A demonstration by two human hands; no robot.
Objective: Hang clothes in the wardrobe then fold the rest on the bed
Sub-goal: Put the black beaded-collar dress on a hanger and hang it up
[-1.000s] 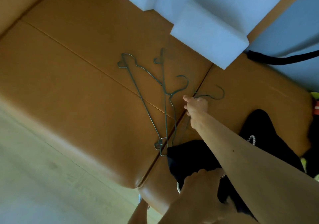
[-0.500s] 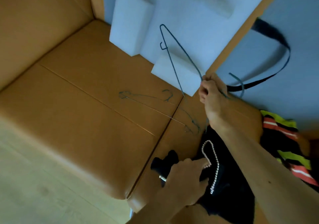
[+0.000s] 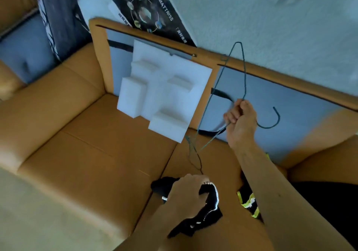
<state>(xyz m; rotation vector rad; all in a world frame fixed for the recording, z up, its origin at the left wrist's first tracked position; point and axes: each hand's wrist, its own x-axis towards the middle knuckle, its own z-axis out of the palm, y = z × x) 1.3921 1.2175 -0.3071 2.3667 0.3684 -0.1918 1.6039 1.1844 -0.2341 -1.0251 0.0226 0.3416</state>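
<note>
1. Gripping a thin wire hanger (image 3: 245,76) at its neck, the right hand (image 3: 241,121) is seen raised right of the middle, with its fingers clenched round the wire.
2. The hanger is held clear of the tan leather seat (image 3: 87,154). Its hook curves out to the right of the fist, and its triangle reaches toward the far side and down to the left.
3. A black garment (image 3: 201,218) with a white beaded trim is clutched by the left hand (image 3: 186,194) at the near middle. The fingers are closed over the bunched cloth.
4. The black garment is held low over the seat; whether it touches the leather cannot be told.
5. A second wire hanger (image 3: 199,163) is seen lying on the leather between the two hands. It is too blurred for its full outline to be made out.
6. A striped garment (image 3: 249,202) with bright yellow bands is partly hidden under the right forearm, just right of the black garment.
7. A white foam block (image 3: 164,96) is leaned against an upright tan-edged panel (image 3: 100,57) on the far side of the seat.
8. A black strap (image 3: 220,94) is seen on the panel's grey lining, just left of the right hand.
9. A dark label (image 3: 149,10) printed "GOOD MATTRESS" is fixed to a white mattress (image 3: 271,18) at the far side.
10. A pale floor (image 3: 38,221) is seen at the near left.
</note>
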